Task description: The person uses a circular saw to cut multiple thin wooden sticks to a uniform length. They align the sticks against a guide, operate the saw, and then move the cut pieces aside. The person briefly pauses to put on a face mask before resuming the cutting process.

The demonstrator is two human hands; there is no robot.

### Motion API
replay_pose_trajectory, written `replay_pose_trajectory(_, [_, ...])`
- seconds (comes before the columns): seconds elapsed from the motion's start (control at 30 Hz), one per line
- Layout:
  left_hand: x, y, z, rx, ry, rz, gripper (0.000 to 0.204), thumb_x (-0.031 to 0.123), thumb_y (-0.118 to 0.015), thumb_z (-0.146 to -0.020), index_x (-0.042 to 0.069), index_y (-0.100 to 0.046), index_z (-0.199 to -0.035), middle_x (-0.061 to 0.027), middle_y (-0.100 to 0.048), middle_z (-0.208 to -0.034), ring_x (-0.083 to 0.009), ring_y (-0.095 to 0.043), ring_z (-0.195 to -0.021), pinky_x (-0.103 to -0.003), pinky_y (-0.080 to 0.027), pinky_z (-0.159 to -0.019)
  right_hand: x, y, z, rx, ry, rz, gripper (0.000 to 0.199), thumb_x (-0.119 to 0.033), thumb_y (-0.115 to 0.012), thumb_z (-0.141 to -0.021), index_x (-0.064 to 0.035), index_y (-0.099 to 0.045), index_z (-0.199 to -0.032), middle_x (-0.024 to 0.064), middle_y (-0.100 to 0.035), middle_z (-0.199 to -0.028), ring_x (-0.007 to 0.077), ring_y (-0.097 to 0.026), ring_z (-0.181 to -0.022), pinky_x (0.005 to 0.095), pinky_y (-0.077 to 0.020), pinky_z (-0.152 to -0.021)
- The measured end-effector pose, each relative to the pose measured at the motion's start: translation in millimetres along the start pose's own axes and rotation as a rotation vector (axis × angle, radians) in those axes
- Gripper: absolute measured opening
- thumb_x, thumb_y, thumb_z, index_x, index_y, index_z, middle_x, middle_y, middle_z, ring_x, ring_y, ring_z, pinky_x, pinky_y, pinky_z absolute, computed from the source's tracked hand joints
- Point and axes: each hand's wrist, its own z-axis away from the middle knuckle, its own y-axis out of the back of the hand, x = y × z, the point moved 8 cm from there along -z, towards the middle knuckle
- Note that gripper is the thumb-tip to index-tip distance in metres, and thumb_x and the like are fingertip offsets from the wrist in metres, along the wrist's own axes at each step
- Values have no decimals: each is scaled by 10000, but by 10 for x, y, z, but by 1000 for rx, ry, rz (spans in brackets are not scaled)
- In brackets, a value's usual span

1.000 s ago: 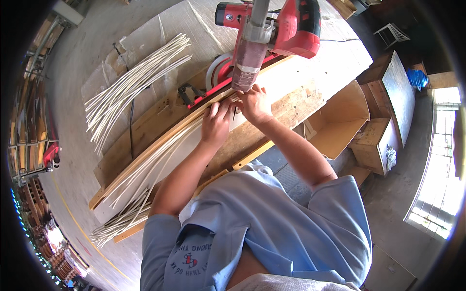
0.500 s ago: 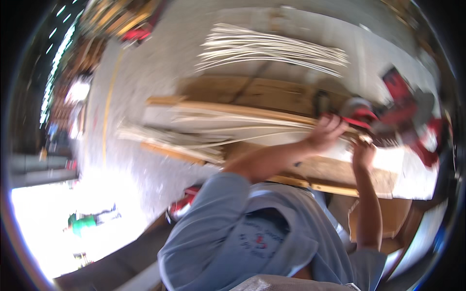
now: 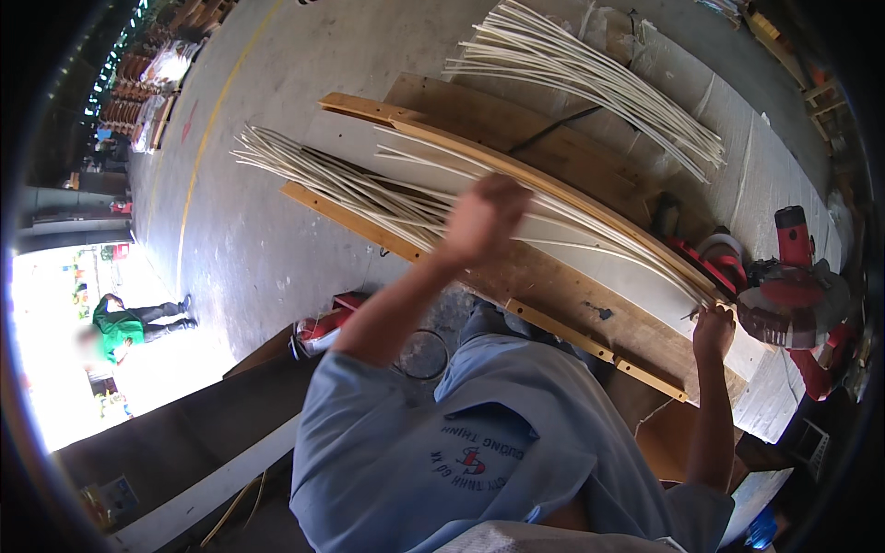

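Observation:
My right hand is closed round the right-hand ends of several thin pale rods, close beside a red and grey power saw. The rods run along a long wooden fence strip on the workbench. My left hand is over the middle of the bench, above the rods, its fingers curled and slightly blurred. Whether it holds a rod is hidden. A loose bundle of pale rods lies left of this hand, its ends jutting past the bench.
A second bundle of rods rests on a pale sheet beyond the fence. A wooden rail edges the near side of the bench. Red equipment stands on the floor at lower left. A person in green is far off left.
My left hand has moved left, away from the saw, to the middle of the rods. My right hand stays by the saw. The whole view has turned and become sharper.

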Motion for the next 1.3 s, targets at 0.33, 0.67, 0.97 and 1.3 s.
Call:
replay_pose_trajectory(0.33, [-1028, 311, 791, -486, 176, -132, 133, 195, -806, -844, 95, -767, -924, -38, -700, -1095, -273, -617, -1148, -436, -490, -1028, -78, 112, -64, 2, 52, -9, 329, -280, -587, -1053, 11, -679, -1176, 179, -688, -985, 367, -641, -1006, 483, -530, -887])
replay_pose_trajectory(0.67, [-883, 690, -20, -403, -14, -289, 99, 217, -746, -905, 125, -781, -903, -33, -647, -975, -244, -628, -1038, -412, -528, -957, -71, 146, -57, -28, 54, -50, 312, -272, -582, -1050, 8, -690, -1133, 183, -684, -945, 377, -643, -976, 493, -533, -883])
replay_pose_trajectory(0.97, [-898, 327, 46, -385, -26, -416, 352, 164, -837, -823, 125, -740, -1159, -41, -589, -1070, -244, -615, -1097, -414, -555, -954, -47, 118, -32, -13, 69, -45, 328, -278, -578, -1053, 13, -696, -1145, 180, -681, -930, 378, -640, -952, 493, -530, -868])
replay_pose_trajectory(1.3, [-717, 393, 508, -315, -336, -263, 191, 88, -790, -793, 106, -627, -890, -45, -575, -969, -237, -643, -937, -408, -576, -745, 0, 87, 0, 50, 85, -58, 319, -265, -612, -1026, 16, -715, -1134, 180, -687, -939, 365, -642, -954, 482, -534, -877])
